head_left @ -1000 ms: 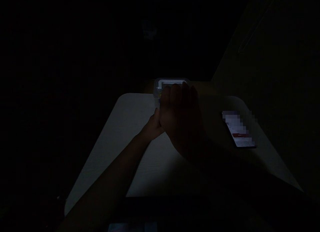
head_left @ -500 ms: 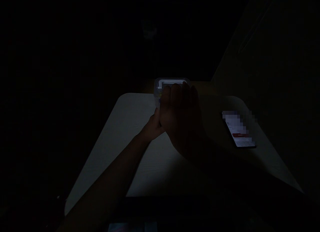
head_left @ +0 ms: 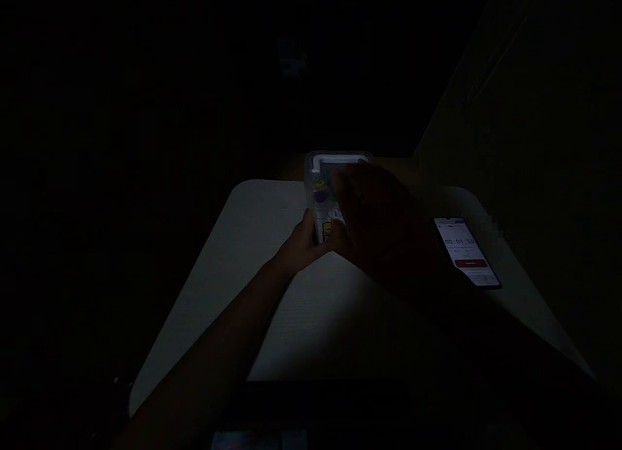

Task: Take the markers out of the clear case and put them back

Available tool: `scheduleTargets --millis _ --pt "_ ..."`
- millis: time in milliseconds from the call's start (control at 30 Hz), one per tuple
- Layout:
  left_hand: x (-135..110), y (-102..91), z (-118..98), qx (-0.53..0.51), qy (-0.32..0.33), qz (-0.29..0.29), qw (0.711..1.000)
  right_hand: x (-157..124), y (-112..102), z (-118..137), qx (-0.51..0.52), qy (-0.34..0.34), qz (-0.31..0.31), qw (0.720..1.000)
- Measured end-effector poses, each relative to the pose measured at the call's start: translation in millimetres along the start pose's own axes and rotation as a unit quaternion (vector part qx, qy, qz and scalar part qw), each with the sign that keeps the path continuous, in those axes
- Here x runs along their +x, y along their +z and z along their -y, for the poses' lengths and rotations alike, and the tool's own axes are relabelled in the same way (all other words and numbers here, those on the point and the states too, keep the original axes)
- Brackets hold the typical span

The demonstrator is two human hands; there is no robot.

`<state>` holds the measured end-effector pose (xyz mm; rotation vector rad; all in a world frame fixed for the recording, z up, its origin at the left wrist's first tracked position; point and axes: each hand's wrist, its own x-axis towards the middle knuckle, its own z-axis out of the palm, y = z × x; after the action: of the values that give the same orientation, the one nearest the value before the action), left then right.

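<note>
The scene is very dark. A clear plastic box (head_left: 310, 171) with a white handle on top stands at the far edge of the white table; something yellow and purple shows in its near left corner, and a yellow label shows lower on its front. My left hand (head_left: 302, 244) grips its near left side, thumb up, the other fingers partly hidden. In front of the box's right side, my right hand (head_left: 372, 207) is raised, fingers and thumb apart in a curved shape. I see nothing held in it, though deep shadow covers most of it.
A phone (head_left: 469, 249) with a lit timer screen lies on the right side of the white table (head_left: 214, 262). A dark upright surface stands behind the table. A pale item (head_left: 253, 439) shows at the bottom edge.
My right hand has shifted right and its curled fingers have spread, uncovering the box's front and label. My left hand stays at the box, moved very slightly right.
</note>
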<state>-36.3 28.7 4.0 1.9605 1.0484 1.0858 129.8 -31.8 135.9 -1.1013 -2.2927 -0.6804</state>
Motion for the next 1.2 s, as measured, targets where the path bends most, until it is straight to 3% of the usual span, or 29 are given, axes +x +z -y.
scheduleTargets --millis 300,500,1200 --pt "1.3 0.6 -13.1 0.021 0.002 -0.009 1.0 -2.0 5.1 -14.3 0.042 0.038 0.034 0.998" --pt "2.1 1.9 -12.6 -0.002 0.0 0.005 1.0 -3.5 11.0 -14.6 0.038 0.034 -0.035 0.998" --pt "0.9 1.2 -7.0 0.023 -0.01 0.006 1.0 -14.2 22.1 -19.1 0.076 0.064 -0.025 0.995"
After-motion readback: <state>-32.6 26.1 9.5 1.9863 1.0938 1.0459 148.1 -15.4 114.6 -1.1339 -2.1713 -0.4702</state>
